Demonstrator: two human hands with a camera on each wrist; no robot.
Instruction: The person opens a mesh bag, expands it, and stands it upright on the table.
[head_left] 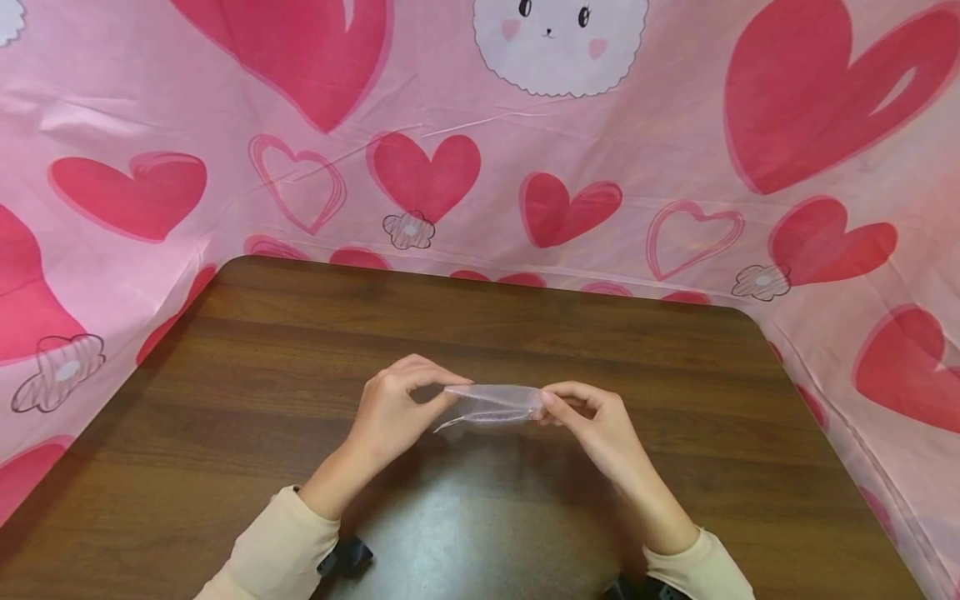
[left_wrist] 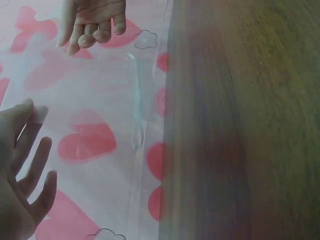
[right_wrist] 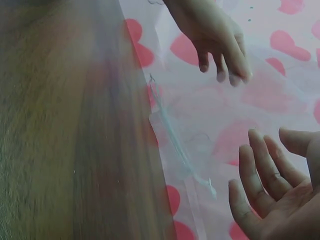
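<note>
A sheer white drawstring pouch is stretched between both hands above the table. My left hand pinches its left end between thumb and fingertips. At the opposite end my right hand pinches it the same way. A thin white cord dangles from the pouch's lower left corner. In the left wrist view the see-through pouch shows a pale band, with the left hand at lower left and the right hand above. The right wrist view shows that pale band between the hands.
Both hands are over a dark brown wooden table. A pink cloth printed with red hearts hangs behind the table and along its sides. A small black device sits at the left wrist.
</note>
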